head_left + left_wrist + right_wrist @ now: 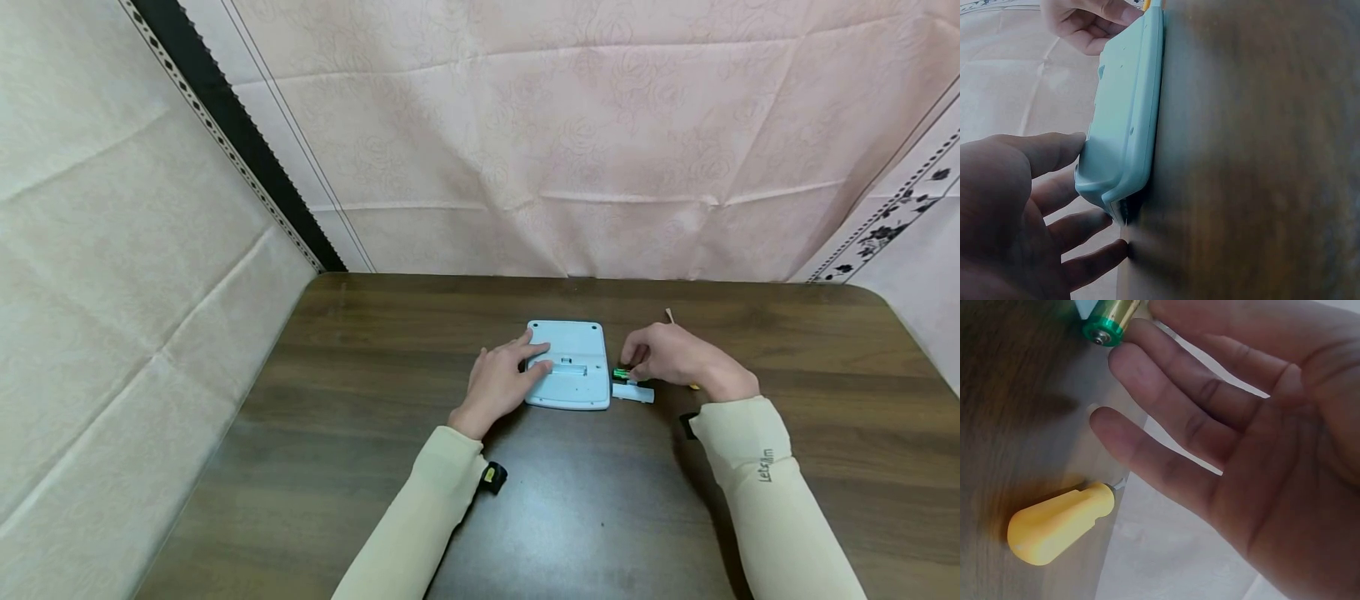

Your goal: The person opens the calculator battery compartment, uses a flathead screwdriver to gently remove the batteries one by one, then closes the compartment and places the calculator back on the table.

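A light blue flat device (pixel 567 343) lies on the table with a long slot in its upward face. My left hand (pixel 501 379) rests at its left side, thumb and forefinger on the face. In the left wrist view the other fingers extend along the device's (pixel 1116 119) end. Just right of the device, my right hand (pixel 671 358) pinches a green and gold battery (pixel 1107 328) between thumb and fingertips; the fingers partly cover it. Beside the battery lies a narrow light blue cover (pixel 633 392).
A screwdriver with a yellow handle (pixel 1060 525) lies on the table near my right hand, mostly hidden in the head view. The brown wooden table (pixel 570 517) reaches back to a pale cloth (pixel 600 167), with more cloth at the left.
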The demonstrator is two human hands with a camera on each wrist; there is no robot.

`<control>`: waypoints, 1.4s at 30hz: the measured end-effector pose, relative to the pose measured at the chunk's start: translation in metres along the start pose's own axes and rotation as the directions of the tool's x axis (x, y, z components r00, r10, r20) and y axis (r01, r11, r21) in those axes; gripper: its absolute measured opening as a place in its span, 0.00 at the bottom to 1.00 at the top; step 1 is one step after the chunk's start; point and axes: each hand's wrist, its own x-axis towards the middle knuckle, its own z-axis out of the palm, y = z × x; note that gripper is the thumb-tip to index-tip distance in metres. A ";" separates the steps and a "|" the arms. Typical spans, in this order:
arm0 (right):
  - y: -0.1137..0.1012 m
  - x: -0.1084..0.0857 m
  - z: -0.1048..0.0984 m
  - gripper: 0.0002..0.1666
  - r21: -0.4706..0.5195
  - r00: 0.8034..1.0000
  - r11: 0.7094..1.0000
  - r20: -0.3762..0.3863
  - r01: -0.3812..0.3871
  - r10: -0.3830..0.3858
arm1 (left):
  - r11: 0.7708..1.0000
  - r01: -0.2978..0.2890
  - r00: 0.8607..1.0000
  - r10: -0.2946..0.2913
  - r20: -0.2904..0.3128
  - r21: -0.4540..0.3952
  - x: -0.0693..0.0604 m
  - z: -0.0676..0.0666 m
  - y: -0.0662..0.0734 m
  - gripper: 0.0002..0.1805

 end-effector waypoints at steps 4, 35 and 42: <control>0.001 0.001 0.002 0.07 -0.009 1.000 1.000 0.001 0.001 -0.001 | 1.000 0.001 1.000 -0.001 0.003 0.001 0.000 0.000 0.000 0.23; 0.002 0.003 0.002 0.14 -0.052 0.999 0.997 0.015 -0.050 0.051 | 1.000 -0.004 1.000 0.004 0.001 -0.003 0.000 -0.001 0.001 0.23; 0.003 -0.001 -0.001 0.17 -0.026 0.998 0.998 0.027 -0.052 0.052 | 1.000 -0.001 1.000 0.001 0.000 0.005 0.000 0.000 0.001 0.23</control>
